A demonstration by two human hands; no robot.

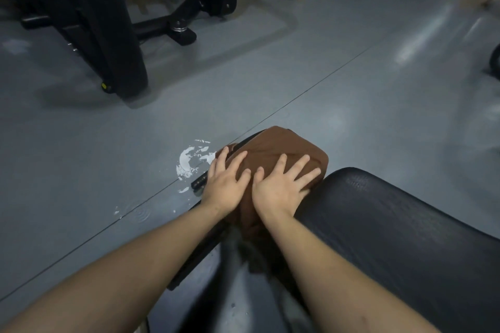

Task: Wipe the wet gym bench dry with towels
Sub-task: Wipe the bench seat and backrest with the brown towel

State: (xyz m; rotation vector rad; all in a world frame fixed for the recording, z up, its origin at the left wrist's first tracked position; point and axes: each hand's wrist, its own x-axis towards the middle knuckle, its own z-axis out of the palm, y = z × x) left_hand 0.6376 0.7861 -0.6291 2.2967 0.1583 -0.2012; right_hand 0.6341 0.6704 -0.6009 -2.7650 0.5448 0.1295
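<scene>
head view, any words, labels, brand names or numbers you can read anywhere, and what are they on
No readable text anywhere in this view.
Yellow round mark low on the black machine: too small and blurred to read.
White patch on the grey floor: worn paint, no letters.
Brown towel under the left hand and right hand, and the black bench pad: no label visible.

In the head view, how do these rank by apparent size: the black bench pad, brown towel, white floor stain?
1. black bench pad
2. brown towel
3. white floor stain
</scene>
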